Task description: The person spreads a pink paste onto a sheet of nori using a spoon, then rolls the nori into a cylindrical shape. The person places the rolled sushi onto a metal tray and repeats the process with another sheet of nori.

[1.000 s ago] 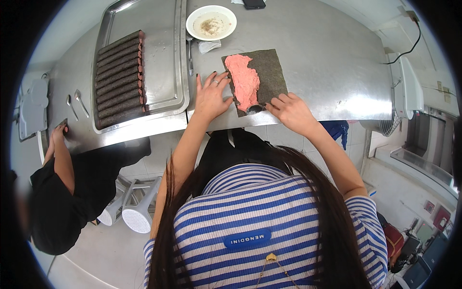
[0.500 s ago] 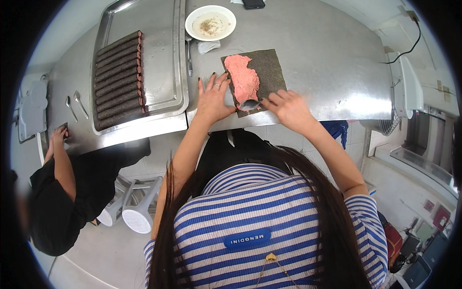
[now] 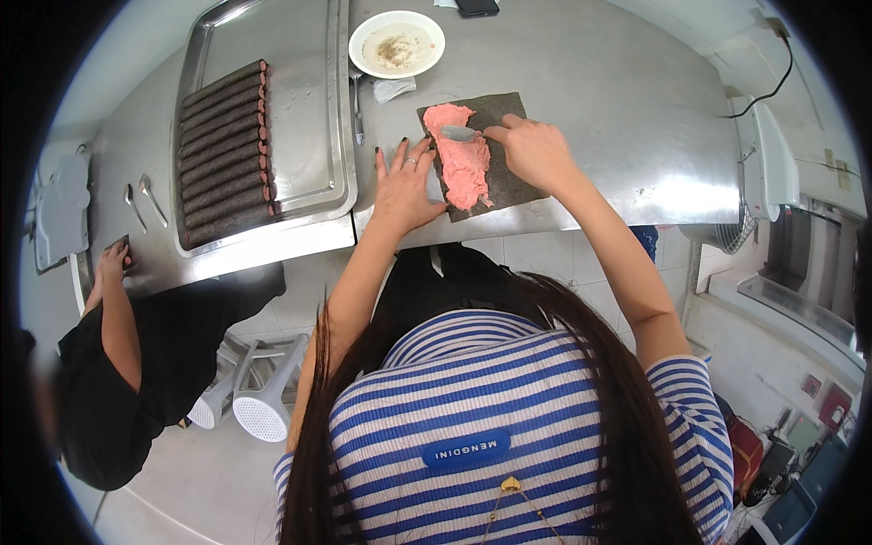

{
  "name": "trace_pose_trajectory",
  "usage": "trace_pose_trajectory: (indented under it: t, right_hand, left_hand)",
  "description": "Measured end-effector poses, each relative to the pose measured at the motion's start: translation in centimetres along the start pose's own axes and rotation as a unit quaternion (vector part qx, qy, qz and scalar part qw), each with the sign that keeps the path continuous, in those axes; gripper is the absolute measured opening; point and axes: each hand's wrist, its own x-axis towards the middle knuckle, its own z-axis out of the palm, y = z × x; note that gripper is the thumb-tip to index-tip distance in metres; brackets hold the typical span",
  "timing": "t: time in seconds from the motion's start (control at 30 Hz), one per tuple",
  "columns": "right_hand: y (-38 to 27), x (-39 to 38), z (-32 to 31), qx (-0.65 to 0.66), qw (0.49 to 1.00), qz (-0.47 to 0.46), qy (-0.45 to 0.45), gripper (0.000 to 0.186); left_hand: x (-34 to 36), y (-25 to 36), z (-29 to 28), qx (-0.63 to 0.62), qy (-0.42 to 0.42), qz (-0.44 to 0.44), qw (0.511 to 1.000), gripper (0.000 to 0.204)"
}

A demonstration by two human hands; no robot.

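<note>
A dark sheet of seaweed point(image 3: 513, 168) lies flat on the steel table, with a thick band of pink minced paste point(image 3: 465, 173) along its left part. My right hand point(image 3: 534, 153) grips a metal spoon point(image 3: 460, 133) by its handle; the bowl of the spoon rests on the upper part of the paste. At the sheet's left edge, my left hand point(image 3: 406, 189) lies with fingers spread, thumb and fingertips by the seaweed. To the left, a steel tray point(image 3: 313, 109) holds a row of several dark seaweed rolls point(image 3: 225, 150) with pink filling at their ends.
Beyond my left hand stands a white bowl point(image 3: 397, 44) of cloudy liquid, with a crumpled white tissue point(image 3: 394, 89) below it. A utensil point(image 3: 358, 111) lies beside the tray. Two spoons point(image 3: 145, 200) lie farther left, near a co-worker's hands point(image 3: 113, 258). A phone point(image 3: 478, 8) sits at the far edge.
My right hand has moved away from me with the spoon, from the near end of the paste to its upper part. The left hand has stayed nearly still.
</note>
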Motion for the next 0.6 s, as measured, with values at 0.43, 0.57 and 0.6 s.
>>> trace_pose_trajectory:
  t: [0.43, 0.57, 0.6]
  right_hand:
    - [0.5, -2.8, -1.4, 0.073, 0.991, -0.048, -0.097, 0.036]
    - [2.3, -2.7, 0.1, 0.085, 0.993, 0.082, -0.009, 0.034]
    - [2.3, -3.2, 0.6, 0.074, 0.993, 0.087, -0.017, 0.035]
  left_hand:
    - [-0.1, -0.2, -0.1, -0.007, -0.001, 0.002, 1.000, 0.088]
    - [0.0, -0.1, -0.1, -0.002, -0.006, 0.003, 1.000, 0.089]
    - [0.1, 0.0, -0.2, 0.000, -0.009, 0.003, 1.000, 0.089]
